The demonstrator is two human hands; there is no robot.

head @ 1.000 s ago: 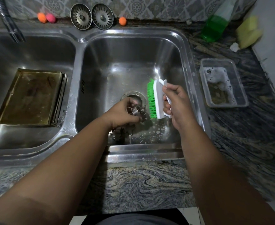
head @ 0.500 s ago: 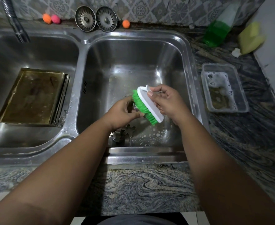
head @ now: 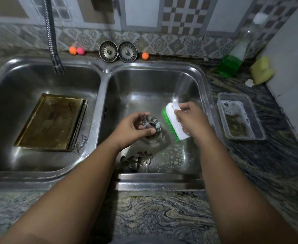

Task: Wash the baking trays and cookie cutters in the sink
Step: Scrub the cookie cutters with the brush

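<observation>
Dark veined stone counter [head: 162,213] carries a steel double sink [head: 102,88], left basin and right basin side by side. Left basin: stack of brass-coloured baking trays [head: 51,120] flat on the floor, top one wet and stained, a flexible faucet hose [head: 54,50] hanging over the far edge. On the counter just right of the sink, a clear plastic tub [head: 245,138] with murky water and foam. Far right by the wall, a plastic bottle [head: 230,65] with green liquid in its lower part; any print on it is too blurred to read. Yellow sponge [head: 261,71] right of the bottle. Over the right basin, the two hands are close together, each clamped on its own thing. The right hand [head: 192,120] grips a white brush [head: 175,124] by its back, green bristles facing left. The left hand [head: 132,128] pinches a metal cookie cutter [head: 151,121] between thumb and fingers, above the drain. Bristles are just beside the cutter; contact can't be told. Loose cutters [head: 137,160] lie on the right basin floor near the front wall, with suds to their right. Two round drain strainers [head: 118,51] lean at the far ledge between the basins. Small balls on that ledge: orange [head: 72,50] and pink [head: 80,51] left of the strainers, another orange [head: 145,56] on the right.
</observation>
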